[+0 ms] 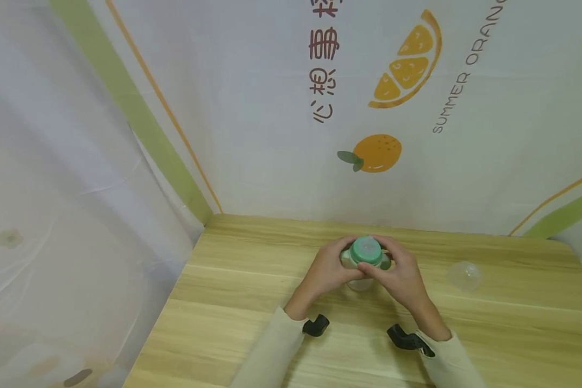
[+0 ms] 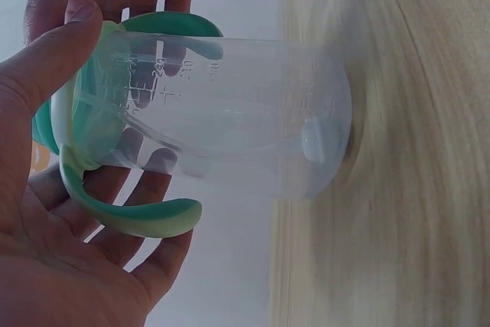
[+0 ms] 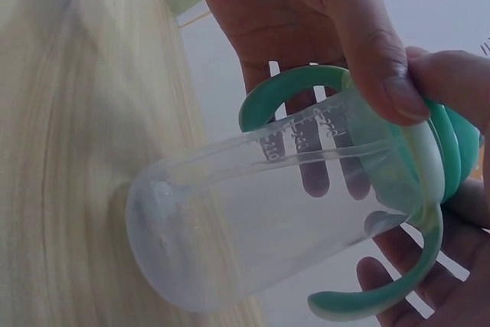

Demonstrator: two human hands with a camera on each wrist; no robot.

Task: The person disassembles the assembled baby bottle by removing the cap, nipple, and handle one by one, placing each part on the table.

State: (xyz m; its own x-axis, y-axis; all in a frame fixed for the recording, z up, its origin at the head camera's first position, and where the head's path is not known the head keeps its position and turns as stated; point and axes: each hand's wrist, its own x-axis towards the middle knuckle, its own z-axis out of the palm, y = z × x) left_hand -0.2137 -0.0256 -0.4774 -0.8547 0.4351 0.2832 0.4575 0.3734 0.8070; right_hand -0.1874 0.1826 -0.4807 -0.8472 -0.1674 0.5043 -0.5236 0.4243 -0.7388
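A clear baby bottle (image 2: pixel 245 112) with measuring marks, a straw inside and a green collar with two curved handles (image 3: pixel 383 292) stands between both hands. From the left, my left hand (image 1: pixel 328 265) grips the bottle near its collar, thumb in front and fingers behind. My right hand (image 1: pixel 401 274) holds it from the right in the same way, its thumb pressed by the collar. The green top (image 1: pixel 367 249) faces up between the hands. In the wrist views the bottle's base is at the wooden tabletop; whether it touches is hard to tell.
A clear dome-shaped cap (image 1: pixel 464 276) lies on the wooden table (image 1: pixel 213 302) to the right of the hands. Behind the table hangs a white cloth (image 1: pixel 271 134) printed with oranges and lettering. Another pale cloth (image 1: pixel 68 215) hangs along the left side.
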